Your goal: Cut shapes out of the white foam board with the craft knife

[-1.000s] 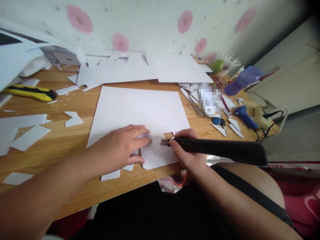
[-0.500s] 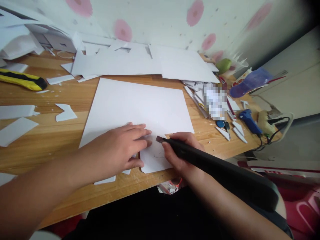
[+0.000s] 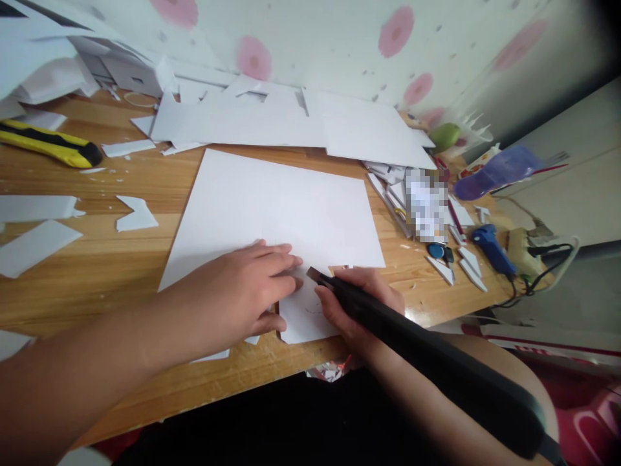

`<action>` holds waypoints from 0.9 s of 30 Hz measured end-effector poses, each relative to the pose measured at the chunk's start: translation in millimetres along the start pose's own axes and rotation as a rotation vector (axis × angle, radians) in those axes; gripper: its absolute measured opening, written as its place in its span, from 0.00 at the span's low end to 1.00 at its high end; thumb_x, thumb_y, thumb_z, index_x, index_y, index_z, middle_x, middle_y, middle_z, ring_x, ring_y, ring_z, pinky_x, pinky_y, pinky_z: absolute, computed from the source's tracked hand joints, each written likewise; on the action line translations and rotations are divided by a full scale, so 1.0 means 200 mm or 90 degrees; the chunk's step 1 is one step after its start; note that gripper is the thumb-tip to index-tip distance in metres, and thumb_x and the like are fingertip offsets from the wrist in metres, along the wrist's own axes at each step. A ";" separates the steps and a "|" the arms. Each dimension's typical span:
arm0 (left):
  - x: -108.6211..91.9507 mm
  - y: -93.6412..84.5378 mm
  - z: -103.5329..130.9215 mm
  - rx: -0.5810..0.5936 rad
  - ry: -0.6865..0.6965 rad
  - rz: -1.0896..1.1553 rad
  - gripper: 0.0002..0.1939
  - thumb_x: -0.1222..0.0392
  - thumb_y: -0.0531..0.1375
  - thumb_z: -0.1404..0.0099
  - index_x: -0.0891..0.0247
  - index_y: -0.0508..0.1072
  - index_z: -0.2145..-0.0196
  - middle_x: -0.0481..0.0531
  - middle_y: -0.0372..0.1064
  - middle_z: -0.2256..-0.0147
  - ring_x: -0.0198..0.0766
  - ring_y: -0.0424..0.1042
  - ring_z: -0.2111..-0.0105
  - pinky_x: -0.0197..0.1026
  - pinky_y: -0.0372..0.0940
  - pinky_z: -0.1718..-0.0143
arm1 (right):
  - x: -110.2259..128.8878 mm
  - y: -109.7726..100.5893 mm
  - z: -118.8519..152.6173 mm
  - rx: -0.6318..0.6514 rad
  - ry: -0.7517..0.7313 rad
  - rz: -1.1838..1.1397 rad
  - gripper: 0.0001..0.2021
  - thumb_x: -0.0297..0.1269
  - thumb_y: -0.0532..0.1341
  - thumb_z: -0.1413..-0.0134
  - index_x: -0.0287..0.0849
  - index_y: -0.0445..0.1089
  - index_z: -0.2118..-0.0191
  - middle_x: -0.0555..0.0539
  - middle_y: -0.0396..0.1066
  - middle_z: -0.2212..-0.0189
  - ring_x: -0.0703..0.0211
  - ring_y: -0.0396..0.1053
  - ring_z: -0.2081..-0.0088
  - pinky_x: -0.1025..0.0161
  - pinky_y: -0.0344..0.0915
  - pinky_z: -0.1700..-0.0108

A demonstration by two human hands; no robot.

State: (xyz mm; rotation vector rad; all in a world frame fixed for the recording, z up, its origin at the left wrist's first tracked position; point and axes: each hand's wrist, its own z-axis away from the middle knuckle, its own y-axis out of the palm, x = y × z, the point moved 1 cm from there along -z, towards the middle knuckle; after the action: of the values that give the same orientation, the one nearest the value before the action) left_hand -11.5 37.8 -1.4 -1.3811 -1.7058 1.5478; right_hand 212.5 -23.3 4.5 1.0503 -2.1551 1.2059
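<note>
A sheet of white board [image 3: 272,200], with a notch cut into its near edge, lies on the wooden table in front of me. My left hand [image 3: 252,291] rests flat on its near part, fingers spread. In my right hand [image 3: 359,304] is a black utility knife [image 3: 412,343], gripped with its handle slanting back toward my right forearm. The short blade points away to the left, just right of my left fingertips and over the board. Whether it touches the board I cannot tell. Faint pencil marks show on the board below the blade.
A yellow-and-black cutter [image 3: 53,142] and white offcuts [image 3: 39,249] lie at left. Larger white boards [image 3: 242,120] lean along the wall. A blue glue gun [image 3: 492,249], a power strip [image 3: 518,252] with cables, and a purple bottle [image 3: 502,171] stand at right. The table's edge [image 3: 194,401] runs near me.
The whole view has shifted, so the table and board appear slightly further right. Both hands keep nearly the same pose, and the knife stays beside my left fingertips.
</note>
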 end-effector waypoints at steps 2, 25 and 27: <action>0.00 0.01 0.00 0.000 -0.005 -0.001 0.26 0.49 0.78 0.40 0.59 0.75 0.51 0.60 0.73 0.39 0.59 0.71 0.37 0.65 0.66 0.33 | 0.01 -0.02 -0.01 0.043 -0.019 0.017 0.10 0.39 0.71 0.41 0.52 0.69 0.60 0.54 0.75 0.75 0.60 0.72 0.79 0.62 0.71 0.76; 0.02 0.03 0.01 -0.014 -0.009 -0.031 0.15 0.57 0.67 0.29 0.59 0.74 0.46 0.65 0.67 0.34 0.59 0.71 0.36 0.69 0.66 0.34 | 0.08 -0.15 0.10 0.105 -0.156 0.134 0.13 0.29 0.67 0.44 0.51 0.70 0.54 0.49 0.79 0.72 0.53 0.78 0.74 0.57 0.76 0.75; 0.02 0.03 0.02 -0.009 -0.003 -0.027 0.15 0.56 0.66 0.28 0.58 0.74 0.46 0.64 0.67 0.34 0.59 0.73 0.38 0.69 0.67 0.35 | 0.08 -0.16 0.09 0.107 -0.151 0.135 0.13 0.29 0.67 0.43 0.50 0.70 0.54 0.49 0.79 0.71 0.53 0.79 0.73 0.57 0.76 0.74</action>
State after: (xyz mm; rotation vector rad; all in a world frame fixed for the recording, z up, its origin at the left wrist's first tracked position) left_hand -14.4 39.2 -8.8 -1.3402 -1.7401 1.5205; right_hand 228.5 -56.2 21.9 1.1036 -2.4310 1.4439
